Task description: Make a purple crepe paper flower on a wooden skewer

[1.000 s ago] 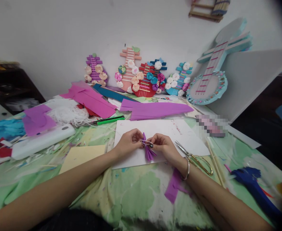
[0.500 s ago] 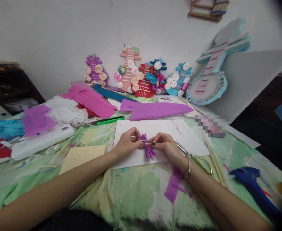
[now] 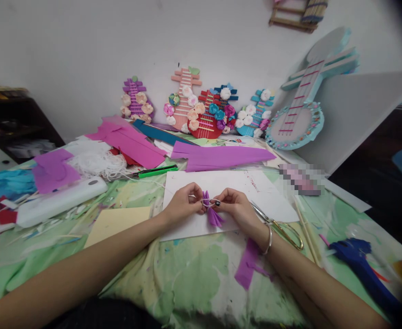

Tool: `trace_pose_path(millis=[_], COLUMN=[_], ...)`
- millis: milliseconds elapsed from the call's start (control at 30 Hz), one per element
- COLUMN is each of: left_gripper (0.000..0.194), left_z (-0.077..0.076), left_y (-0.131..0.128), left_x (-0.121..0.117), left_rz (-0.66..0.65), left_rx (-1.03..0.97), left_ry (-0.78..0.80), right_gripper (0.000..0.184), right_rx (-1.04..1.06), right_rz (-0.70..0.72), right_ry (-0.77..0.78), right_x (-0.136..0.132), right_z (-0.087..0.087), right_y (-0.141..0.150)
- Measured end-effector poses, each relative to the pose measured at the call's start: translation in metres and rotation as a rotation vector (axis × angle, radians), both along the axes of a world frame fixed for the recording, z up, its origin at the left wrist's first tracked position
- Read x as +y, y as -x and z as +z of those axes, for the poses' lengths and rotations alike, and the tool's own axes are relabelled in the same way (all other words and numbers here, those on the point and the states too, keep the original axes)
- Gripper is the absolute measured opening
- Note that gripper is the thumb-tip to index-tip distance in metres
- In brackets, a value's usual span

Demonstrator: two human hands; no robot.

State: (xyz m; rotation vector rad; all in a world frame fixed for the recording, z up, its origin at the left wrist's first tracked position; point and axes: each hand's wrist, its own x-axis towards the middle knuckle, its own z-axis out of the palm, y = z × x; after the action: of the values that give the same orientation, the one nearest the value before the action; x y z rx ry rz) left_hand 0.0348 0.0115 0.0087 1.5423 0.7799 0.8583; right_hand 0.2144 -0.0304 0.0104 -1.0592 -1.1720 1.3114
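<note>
Between my hands is a pleated bundle of purple crepe paper (image 3: 216, 218), pinched at its middle with its folds fanning out above and below. White string (image 3: 210, 201) crosses that middle and forms a small loop. My left hand (image 3: 186, 201) is closed in a pinch at the left side, on the string. Opposite it, my right hand (image 3: 233, 203) pinches the string's other side between thumb and finger. Both hands are over a white board (image 3: 183, 228). Scissors with gold handles (image 3: 288, 232) lie beside my right wrist.
A purple paper scrap (image 3: 246, 269) lies below my right wrist, and a blue glue gun (image 3: 358, 260) rests at the right. A string tangle (image 3: 98, 162), a green cutter (image 3: 158, 171) and purple crepe paper (image 3: 224, 156) lie farther back. Decorated paper guitars (image 3: 204, 119) line the wall.
The string around the bundle's middle has changed from nearly straight strands to a rounder loop. My hands have barely shifted, and the bundle stays between them.
</note>
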Motion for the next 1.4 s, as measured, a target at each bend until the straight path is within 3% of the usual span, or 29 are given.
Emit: trace_pose_path(millis=[167, 367, 533, 733, 1067, 1400], left_gripper=[0.017, 0.018, 0.017, 0.017, 0.019, 0.018], left_z=[0.0019, 0.0017, 0.0019, 0.0015, 0.0008, -0.0069], left_y=[-0.0020, -0.0011, -0.0006, -0.0010, -0.0011, -0.0014], left_x=[-0.0010, -0.0005, -0.0009, -0.0025, -0.0041, -0.0005], left_rz=[-0.038, -0.048, -0.040, -0.078, -0.129, -0.064], left_rx=[-0.020, -0.022, 0.020, -0.010, 0.009, 0.115], left_ry=[-0.014, -0.016, -0.137, -0.095, -0.110, -0.207], right_gripper=[0.021, 0.027, 0.029, 0.031, 0.031, 0.027], right_rx=[-0.121, 0.008, 0.050, 0.050, -0.018, -0.047], right_rz=[0.006, 0.095, 0.124, 0.158, 0.171, 0.103], right_ry=[-0.115, -0.069, -0.054, -0.005, -0.008, -0.019], right_x=[-0.0020, -0.0017, -0.0007, -0.0026, -0.0033, -0.0017], right_z=[-0.0003, -0.0009, -0.0018, 0.0001, 0.0036, 0.0006], right_y=[0.0025, 0.0044, 0.0067, 0.0081, 0.0093, 0.0066])
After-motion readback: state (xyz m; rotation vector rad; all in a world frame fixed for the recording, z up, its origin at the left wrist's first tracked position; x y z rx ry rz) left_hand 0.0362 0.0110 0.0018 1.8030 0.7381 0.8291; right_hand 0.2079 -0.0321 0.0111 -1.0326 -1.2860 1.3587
